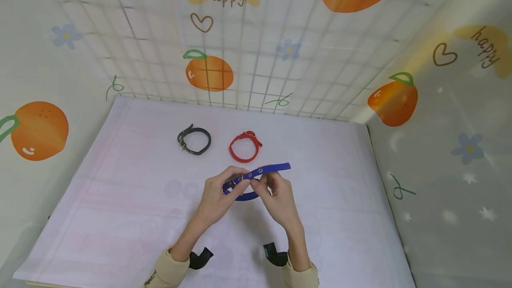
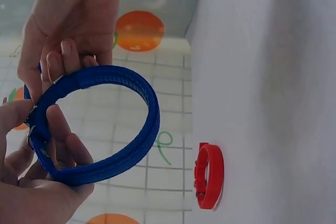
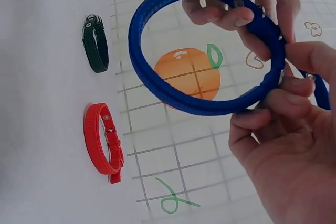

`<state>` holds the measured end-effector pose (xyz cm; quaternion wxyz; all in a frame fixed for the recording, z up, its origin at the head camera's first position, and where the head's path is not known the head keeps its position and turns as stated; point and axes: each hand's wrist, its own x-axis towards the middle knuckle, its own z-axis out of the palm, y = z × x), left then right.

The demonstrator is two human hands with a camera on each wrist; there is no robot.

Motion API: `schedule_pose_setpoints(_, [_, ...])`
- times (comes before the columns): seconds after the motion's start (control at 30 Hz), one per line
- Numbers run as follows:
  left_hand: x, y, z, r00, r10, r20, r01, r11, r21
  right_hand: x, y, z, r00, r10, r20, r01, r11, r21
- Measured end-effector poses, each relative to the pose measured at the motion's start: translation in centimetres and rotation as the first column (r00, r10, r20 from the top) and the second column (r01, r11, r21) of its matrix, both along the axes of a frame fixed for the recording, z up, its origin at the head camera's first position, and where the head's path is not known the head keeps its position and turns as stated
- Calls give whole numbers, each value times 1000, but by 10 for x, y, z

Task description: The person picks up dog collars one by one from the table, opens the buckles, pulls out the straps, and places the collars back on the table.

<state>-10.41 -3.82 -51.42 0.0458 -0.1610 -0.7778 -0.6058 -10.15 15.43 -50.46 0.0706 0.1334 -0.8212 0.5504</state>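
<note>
Between both hands, above the table, a blue collar [image 1: 246,196] with metal eyelets is bent into a loop. My left hand [image 1: 218,197] grips it at the buckle side, thumb and fingers pinching the band. My right hand [image 1: 280,194] pinches the strap close to the left fingertips, and the strap's free end sticks out to the right past it. In the left wrist view the loop of the blue collar [image 2: 152,119] hangs round and closed, its buckle partly hidden by fingers. The right wrist view shows eyelets on the blue collar [image 3: 184,106] near the left fingers.
Behind the hands, a red collar [image 1: 244,160] lies buckled in a loop on the white table [image 1: 332,217]. Left of it lies a dark green collar [image 1: 210,139], also looped. A wire grid behind a printed sheet [image 1: 248,48] rises at the table's back edge.
</note>
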Motion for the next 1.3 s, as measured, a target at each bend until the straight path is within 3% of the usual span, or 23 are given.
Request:
schedule_pose_setpoints(0.57, [-1,-2,-1,995,-22,102,11,995,100,-4,-1,0,999,20,-34,-18,998,57])
schedule_pose_setpoints(0.93, [-1,-3,-2,995,-35,93,27,995,91,-4,-5,1,990,-70,-121,81,993,88])
schedule_pose_setpoints(1.2, [-1,-2,0,992,-48,113,36,994,104,-2,-7,1,1000,21,5,-21,998,53])
schedule_pose_setpoints(1.3, [0,-2,0,991,-35,127,24,996,82,-1,-8,1,999,23,30,-25,998,51])
